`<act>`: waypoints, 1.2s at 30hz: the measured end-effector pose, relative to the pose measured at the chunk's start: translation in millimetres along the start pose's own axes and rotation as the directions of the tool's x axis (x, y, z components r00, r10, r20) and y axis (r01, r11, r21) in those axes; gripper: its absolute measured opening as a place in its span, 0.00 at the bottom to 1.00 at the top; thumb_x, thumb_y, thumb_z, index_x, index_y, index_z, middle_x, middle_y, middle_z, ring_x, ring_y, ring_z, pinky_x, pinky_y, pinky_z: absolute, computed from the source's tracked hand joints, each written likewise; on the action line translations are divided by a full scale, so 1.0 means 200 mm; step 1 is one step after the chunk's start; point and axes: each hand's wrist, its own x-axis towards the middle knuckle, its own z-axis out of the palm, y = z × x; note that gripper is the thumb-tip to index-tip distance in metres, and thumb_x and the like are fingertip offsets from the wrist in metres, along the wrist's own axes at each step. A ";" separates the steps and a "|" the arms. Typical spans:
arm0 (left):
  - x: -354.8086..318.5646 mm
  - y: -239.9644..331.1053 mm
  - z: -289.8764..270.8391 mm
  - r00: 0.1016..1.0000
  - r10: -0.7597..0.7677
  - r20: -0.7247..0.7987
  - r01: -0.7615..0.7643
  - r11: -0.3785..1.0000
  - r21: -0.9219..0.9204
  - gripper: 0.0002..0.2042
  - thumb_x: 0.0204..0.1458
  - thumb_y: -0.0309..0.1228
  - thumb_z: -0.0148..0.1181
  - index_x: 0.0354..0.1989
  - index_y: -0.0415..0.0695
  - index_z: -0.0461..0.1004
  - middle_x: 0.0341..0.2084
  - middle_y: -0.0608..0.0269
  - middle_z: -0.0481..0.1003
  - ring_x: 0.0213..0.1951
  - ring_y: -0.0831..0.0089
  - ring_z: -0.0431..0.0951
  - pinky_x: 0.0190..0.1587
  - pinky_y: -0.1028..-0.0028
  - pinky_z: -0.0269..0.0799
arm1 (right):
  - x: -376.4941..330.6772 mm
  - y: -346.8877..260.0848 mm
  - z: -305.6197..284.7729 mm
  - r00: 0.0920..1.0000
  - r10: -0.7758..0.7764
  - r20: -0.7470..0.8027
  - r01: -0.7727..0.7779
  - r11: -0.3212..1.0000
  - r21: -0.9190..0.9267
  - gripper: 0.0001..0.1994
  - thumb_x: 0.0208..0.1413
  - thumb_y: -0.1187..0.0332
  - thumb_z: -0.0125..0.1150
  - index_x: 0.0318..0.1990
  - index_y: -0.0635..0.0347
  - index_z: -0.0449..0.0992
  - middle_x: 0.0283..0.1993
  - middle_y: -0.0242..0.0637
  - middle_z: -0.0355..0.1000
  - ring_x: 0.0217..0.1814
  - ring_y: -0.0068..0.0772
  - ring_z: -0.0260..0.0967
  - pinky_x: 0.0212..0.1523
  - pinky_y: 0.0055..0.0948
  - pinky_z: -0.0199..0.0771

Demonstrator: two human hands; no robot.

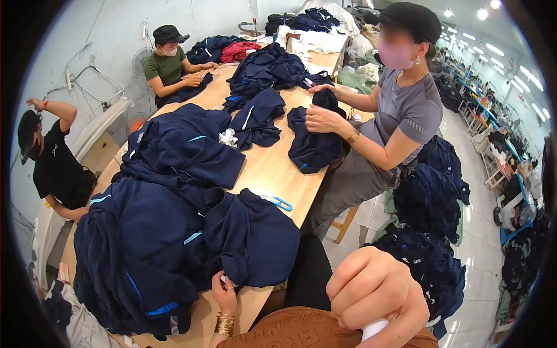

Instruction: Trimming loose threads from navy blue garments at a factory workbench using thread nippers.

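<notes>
My left hand [224, 297], with a gold bracelet at the wrist, pinches the near edge of a navy garment [264, 238] spread on the table. A small white bit shows at its fingertips. My right hand [377, 287] is raised close to the camera, its fingers curled into a fist around a white object [374, 329]. Most of that object is hidden, so its kind cannot be told. Left of the garment, touching it, lies a large heap of navy garments [136, 249] with light blue and bright blue trim.
A small blue-handled tool [282, 203] lies on the wooden table [264, 174]. More navy garments [185, 145] cover its middle. A person [400, 98] at the right handles navy cloth; two others are at the left and far side. Garment bundles [418, 261] stand on the floor at right.
</notes>
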 end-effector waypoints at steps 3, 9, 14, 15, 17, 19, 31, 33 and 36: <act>0.00 0.00 0.00 1.000 -0.024 0.017 0.024 1.000 -0.002 0.09 0.52 0.27 0.50 0.38 0.37 0.70 0.24 0.63 0.68 0.22 0.76 0.63 0.25 0.77 0.60 | 0.00 0.00 0.00 1.000 0.009 0.003 -0.009 1.000 0.000 0.13 0.54 0.59 0.57 0.36 0.61 0.75 0.29 0.37 0.63 0.16 0.25 0.58 0.16 0.20 0.56; 0.01 0.02 -0.02 1.000 0.004 0.013 -0.004 1.000 0.008 0.08 0.52 0.27 0.50 0.38 0.37 0.70 0.24 0.62 0.68 0.22 0.76 0.63 0.25 0.77 0.60 | 0.01 0.01 0.02 0.999 -0.020 -0.034 0.020 1.000 0.006 0.14 0.54 0.59 0.58 0.36 0.62 0.75 0.28 0.38 0.64 0.16 0.25 0.58 0.16 0.20 0.55; 0.00 0.02 -0.03 1.000 -0.012 0.009 0.012 1.000 0.015 0.08 0.51 0.26 0.50 0.38 0.37 0.70 0.25 0.61 0.69 0.23 0.75 0.64 0.26 0.78 0.61 | -0.01 0.06 -0.01 0.994 -0.098 0.039 0.094 0.991 0.092 0.15 0.53 0.59 0.59 0.33 0.64 0.76 0.27 0.39 0.65 0.15 0.25 0.58 0.15 0.20 0.55; 0.00 0.02 -0.02 1.000 -0.011 0.018 0.011 1.000 0.009 0.08 0.51 0.26 0.50 0.38 0.37 0.70 0.25 0.61 0.69 0.23 0.75 0.64 0.26 0.78 0.61 | -0.03 0.06 0.00 0.995 -0.093 0.042 0.089 0.993 0.083 0.15 0.53 0.59 0.59 0.33 0.64 0.76 0.27 0.39 0.65 0.15 0.25 0.58 0.15 0.20 0.55; 0.00 0.02 -0.01 0.999 -0.019 0.034 0.019 1.000 0.007 0.08 0.51 0.26 0.50 0.39 0.37 0.69 0.25 0.61 0.69 0.22 0.75 0.63 0.26 0.78 0.60 | -0.07 0.07 0.04 0.987 0.032 -0.160 -0.010 0.991 0.136 0.16 0.52 0.57 0.60 0.31 0.66 0.76 0.25 0.38 0.65 0.15 0.25 0.58 0.16 0.21 0.55; 0.01 0.00 -0.01 1.000 -0.012 0.027 0.012 1.000 0.004 0.08 0.51 0.25 0.50 0.39 0.37 0.69 0.25 0.62 0.68 0.22 0.76 0.63 0.26 0.78 0.60 | -0.06 0.08 0.02 0.984 0.126 -0.124 -0.110 0.985 0.129 0.18 0.51 0.56 0.61 0.31 0.67 0.78 0.25 0.38 0.66 0.16 0.24 0.60 0.14 0.20 0.55; 0.00 0.05 -0.02 1.000 -0.011 0.025 0.012 1.000 -0.023 0.09 0.52 0.25 0.50 0.40 0.37 0.69 0.24 0.67 0.66 0.21 0.79 0.59 0.23 0.79 0.56 | -0.04 0.13 0.10 0.986 -0.045 -0.159 0.085 0.965 0.250 0.16 0.50 0.58 0.62 0.34 0.66 0.79 0.24 0.40 0.68 0.16 0.25 0.64 0.14 0.14 0.59; 0.00 0.06 -0.02 1.000 -0.026 0.018 0.026 0.999 -0.036 0.09 0.52 0.25 0.50 0.40 0.37 0.69 0.23 0.67 0.66 0.20 0.80 0.59 0.23 0.79 0.55 | -0.05 0.14 0.10 0.992 0.006 -0.125 0.041 0.929 0.368 0.16 0.51 0.59 0.62 0.34 0.68 0.78 0.24 0.41 0.69 0.17 0.26 0.65 0.14 0.15 0.59; 0.00 0.06 -0.02 1.000 0.014 0.011 -0.015 0.999 0.029 0.09 0.52 0.25 0.51 0.40 0.36 0.69 0.23 0.66 0.67 0.20 0.79 0.59 0.22 0.79 0.56 | -0.01 0.13 0.10 0.991 -0.034 -0.127 0.079 0.927 0.367 0.17 0.51 0.59 0.61 0.35 0.68 0.78 0.25 0.42 0.70 0.17 0.26 0.66 0.14 0.15 0.60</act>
